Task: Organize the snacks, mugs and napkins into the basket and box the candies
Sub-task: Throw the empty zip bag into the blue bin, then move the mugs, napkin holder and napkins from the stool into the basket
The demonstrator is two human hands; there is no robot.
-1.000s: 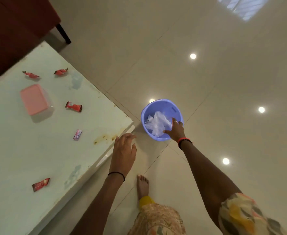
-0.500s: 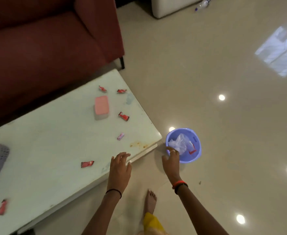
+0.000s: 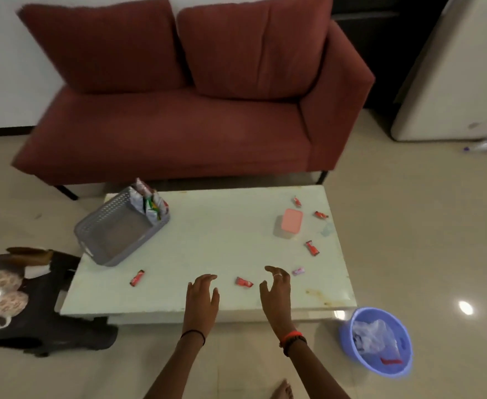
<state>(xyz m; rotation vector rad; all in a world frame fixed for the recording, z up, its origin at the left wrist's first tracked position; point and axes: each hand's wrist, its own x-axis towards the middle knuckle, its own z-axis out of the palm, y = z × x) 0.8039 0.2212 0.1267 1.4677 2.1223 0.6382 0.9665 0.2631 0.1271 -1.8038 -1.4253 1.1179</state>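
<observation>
Left hand (image 3: 202, 298) and right hand (image 3: 276, 292), relaxed and grasping nothing, flank a red candy (image 3: 244, 282) on the table's (image 3: 222, 240) near side, its print unreadably blurred.

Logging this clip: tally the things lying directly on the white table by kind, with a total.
Red-wrapped candies: 5
Pale pink-wrapped candy: 1
Pink-lidded plastic box: 1
Grey perforated plastic basket: 1
Total: 8
</observation>
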